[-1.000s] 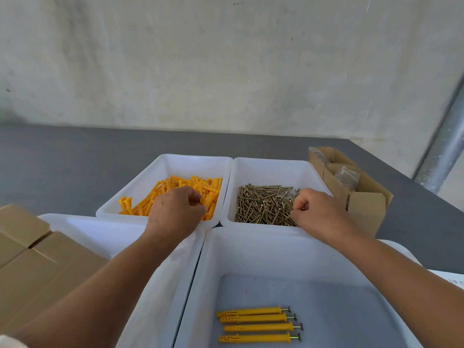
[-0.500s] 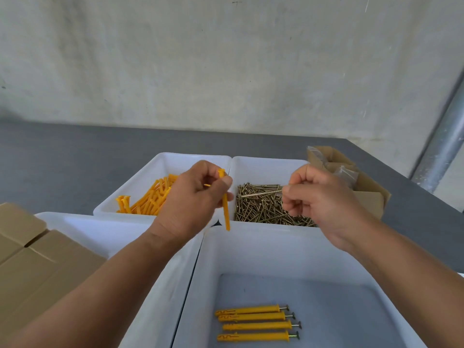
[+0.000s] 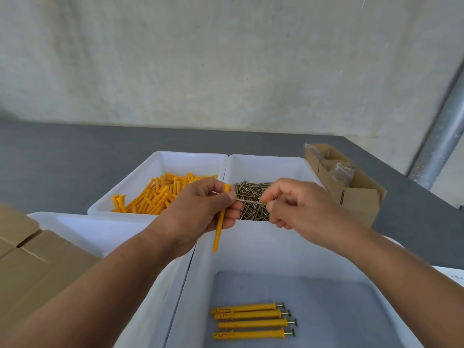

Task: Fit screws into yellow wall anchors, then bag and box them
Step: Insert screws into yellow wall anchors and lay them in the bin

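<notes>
My left hand pinches a yellow wall anchor that hangs nearly upright, tip down. My right hand holds a screw level, its point reaching toward my left fingers near the anchor's top. Both hands hover over the near edges of two far bins: a white bin of yellow anchors on the left and a white bin of screws on the right. Several finished anchors with screws lie in the near white bin.
A second near white bin sits at left beside closed cardboard boxes. An open cardboard box holding clear bags stands at the right on the grey table. A metal pole rises at far right.
Both hands have lifted out of the far bins with an anchor and a screw and come together. The screw tip now reaches the left fingers at the anchor's top.
</notes>
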`<state>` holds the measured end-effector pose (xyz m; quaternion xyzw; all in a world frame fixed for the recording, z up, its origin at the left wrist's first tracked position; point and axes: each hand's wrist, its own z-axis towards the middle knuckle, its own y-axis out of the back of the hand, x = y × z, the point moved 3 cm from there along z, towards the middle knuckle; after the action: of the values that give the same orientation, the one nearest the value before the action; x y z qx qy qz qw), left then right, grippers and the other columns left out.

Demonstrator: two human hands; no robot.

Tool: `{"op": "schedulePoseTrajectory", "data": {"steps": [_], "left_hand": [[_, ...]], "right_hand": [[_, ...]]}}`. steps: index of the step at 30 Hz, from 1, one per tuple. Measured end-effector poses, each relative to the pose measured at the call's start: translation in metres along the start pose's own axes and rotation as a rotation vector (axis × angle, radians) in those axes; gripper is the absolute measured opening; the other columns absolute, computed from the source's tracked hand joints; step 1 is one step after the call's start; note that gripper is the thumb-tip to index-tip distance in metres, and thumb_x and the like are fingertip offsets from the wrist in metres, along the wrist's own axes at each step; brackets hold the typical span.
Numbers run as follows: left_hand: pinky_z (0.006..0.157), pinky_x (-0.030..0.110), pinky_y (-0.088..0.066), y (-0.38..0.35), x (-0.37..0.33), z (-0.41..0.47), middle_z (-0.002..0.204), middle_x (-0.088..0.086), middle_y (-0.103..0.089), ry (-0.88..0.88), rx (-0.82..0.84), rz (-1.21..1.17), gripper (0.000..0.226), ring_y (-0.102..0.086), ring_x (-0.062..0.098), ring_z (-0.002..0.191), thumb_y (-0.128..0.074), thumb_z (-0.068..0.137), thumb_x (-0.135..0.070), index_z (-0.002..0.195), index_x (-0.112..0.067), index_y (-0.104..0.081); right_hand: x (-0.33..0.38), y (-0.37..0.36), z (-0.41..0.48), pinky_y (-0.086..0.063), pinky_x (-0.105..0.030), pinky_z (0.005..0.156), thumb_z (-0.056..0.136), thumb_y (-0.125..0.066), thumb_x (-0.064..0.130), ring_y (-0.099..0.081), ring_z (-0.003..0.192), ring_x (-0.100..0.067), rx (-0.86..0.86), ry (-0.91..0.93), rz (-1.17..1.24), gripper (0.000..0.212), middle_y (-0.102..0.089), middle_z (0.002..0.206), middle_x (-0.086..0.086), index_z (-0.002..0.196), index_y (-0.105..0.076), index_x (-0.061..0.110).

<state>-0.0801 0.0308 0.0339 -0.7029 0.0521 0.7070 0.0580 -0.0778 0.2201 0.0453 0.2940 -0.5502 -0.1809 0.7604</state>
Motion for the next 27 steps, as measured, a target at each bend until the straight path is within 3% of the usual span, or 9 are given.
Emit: {"op": "schedulePoseTrajectory", "data": {"steps": [4,9,13,15,17,19,21,24,27], "left_hand": [[0.057,0.021,-0.054,-0.004,0.002,-0.001,0.077,0.007,-0.073,-0.009,-0.004,0.074,0.008,-0.066,0.01,0.061,-0.059,0.095,-0.013,0.087,-0.01,-0.061],[0.056,0.02,-0.053,-0.006,0.002,-0.001,0.079,0.005,-0.074,-0.006,-0.005,0.055,0.011,-0.067,0.011,0.063,-0.058,0.097,-0.018,0.094,-0.01,-0.064],[0.055,0.02,-0.053,-0.006,0.003,0.0,0.08,0.004,-0.074,-0.004,0.004,0.098,0.015,-0.067,0.01,0.064,-0.057,0.097,-0.019,0.099,-0.007,-0.066],[0.057,0.02,-0.054,-0.009,0.005,-0.001,0.081,0.004,-0.074,-0.008,0.038,0.154,0.016,-0.066,0.01,0.065,-0.058,0.097,-0.018,0.1,-0.005,-0.066],[0.058,0.021,-0.054,-0.012,0.008,-0.002,0.083,0.005,-0.073,-0.012,0.085,0.205,0.017,-0.066,0.011,0.065,-0.058,0.096,-0.018,0.101,-0.003,-0.064],[0.059,0.021,-0.053,-0.016,0.01,-0.004,0.083,0.004,-0.073,-0.018,0.126,0.255,0.016,-0.066,0.011,0.066,-0.06,0.095,-0.019,0.101,-0.005,-0.065],[0.06,0.021,-0.053,-0.019,0.012,-0.004,0.082,0.002,-0.074,-0.023,0.156,0.292,0.014,-0.067,0.01,0.067,-0.061,0.095,-0.021,0.099,-0.009,-0.065],[0.061,0.022,-0.053,-0.021,0.013,-0.004,0.082,0.001,-0.074,-0.03,0.184,0.317,0.011,-0.068,0.01,0.068,-0.061,0.095,-0.022,0.097,-0.012,-0.066],[0.062,0.022,-0.053,-0.022,0.015,-0.004,0.084,0.002,-0.075,-0.033,0.2,0.332,0.012,-0.068,0.01,0.069,-0.061,0.095,-0.023,0.099,-0.013,-0.066]], "right_hand": [[0.005,-0.008,-0.004,-0.035,-0.011,0.053,0.09,-0.061,0.029,-0.056,0.063,0.0,0.003,0.116,-0.252,0.011,-0.066,0.069,0.016,0.079,-0.064,0.031],[0.007,-0.001,0.0,-0.035,-0.01,0.058,0.09,-0.063,0.028,-0.053,0.071,0.0,-0.074,0.127,-0.417,0.018,-0.057,0.074,0.012,0.072,-0.063,0.033],[-0.001,0.008,0.003,-0.042,-0.01,0.058,0.089,-0.066,0.025,-0.057,0.063,0.002,-0.15,0.045,-0.186,0.013,-0.064,0.066,0.012,0.078,-0.062,0.03],[-0.003,0.01,0.004,-0.05,-0.023,0.062,0.09,-0.066,0.022,-0.063,0.06,-0.002,-0.17,-0.015,0.007,0.012,-0.068,0.071,0.01,0.094,-0.057,0.03],[-0.003,0.01,0.004,-0.053,-0.028,0.063,0.09,-0.066,0.016,-0.068,0.059,-0.01,-0.196,-0.051,0.198,0.032,-0.071,0.073,0.007,0.114,-0.048,0.029],[-0.001,0.011,0.004,-0.058,-0.033,0.067,0.089,-0.067,0.011,-0.071,0.062,-0.017,-0.225,-0.057,0.358,0.055,-0.072,0.074,0.002,0.125,-0.037,0.039],[0.0,0.012,0.004,-0.06,-0.035,0.069,0.087,-0.068,0.008,-0.072,0.065,-0.021,-0.248,-0.057,0.454,0.063,-0.073,0.075,-0.002,0.127,-0.035,0.044],[0.001,0.011,0.004,-0.06,-0.031,0.065,0.086,-0.07,0.007,-0.073,0.066,-0.023,-0.255,-0.076,0.513,0.053,-0.073,0.074,-0.004,0.124,-0.043,0.032],[0.001,0.008,0.003,-0.06,-0.032,0.064,0.087,-0.07,0.009,-0.073,0.065,-0.022,-0.239,-0.093,0.495,0.042,-0.073,0.074,-0.004,0.114,-0.047,0.03]]}}
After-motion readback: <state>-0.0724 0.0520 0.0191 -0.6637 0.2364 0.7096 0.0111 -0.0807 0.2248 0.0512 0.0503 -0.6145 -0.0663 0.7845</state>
